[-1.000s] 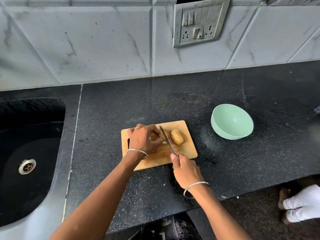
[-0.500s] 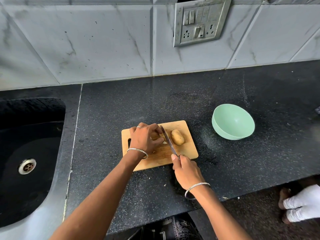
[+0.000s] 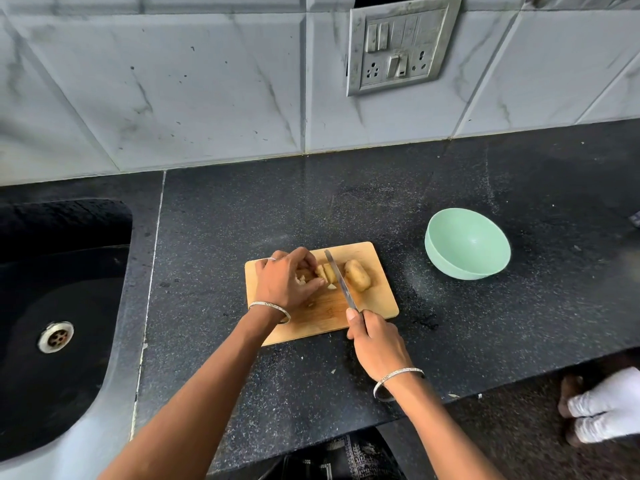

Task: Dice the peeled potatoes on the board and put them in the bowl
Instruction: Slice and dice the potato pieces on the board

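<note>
- Head view, the only one I have. The wooden board (image 3: 377, 306) lies on the black speckled counter (image 3: 242, 209). The mint-green bowl (image 3: 450, 268) stands well apart to its right, with nothing in it that I can see.
- Left hand (image 3: 287, 284): its fingers are curled over the part-cut potato (image 3: 327, 273), pinning it to the board. A few pale slices and crumbs show just past the fingertips.
- Right hand (image 3: 375, 344): it is wrapped round the handle of the knife (image 3: 341, 282), forefinger laid along the top. The blade runs across the board between the part-cut potato and the whole potato (image 3: 357, 275), which sits just right of the steel with no hand on it.
- Handling, my judgement: the peeled flesh is probably damp and slippery. The potatoes should be firm, light, and rounded enough to roll.
- I would hold a potato from above with curled fingertips, back from the cut line, with a flat cut face down where there is one.
- The dice will be small and loose, so they are better gathered in a cupped hand or swept off the board than pinched singly.
- Progress, my judgement: early. One potato is partly cut, the other is not started, and nothing has been moved to the bowl.
- Writing: none I can read. The switch plate (image 3: 401, 46) on the tiled wall shows switches and sockets but no legible marking. I see no brand on the knife, board or bowl.
- Also noted: a dark sink (image 3: 52, 289) at far left and a thin bangle on each wrist.
</note>
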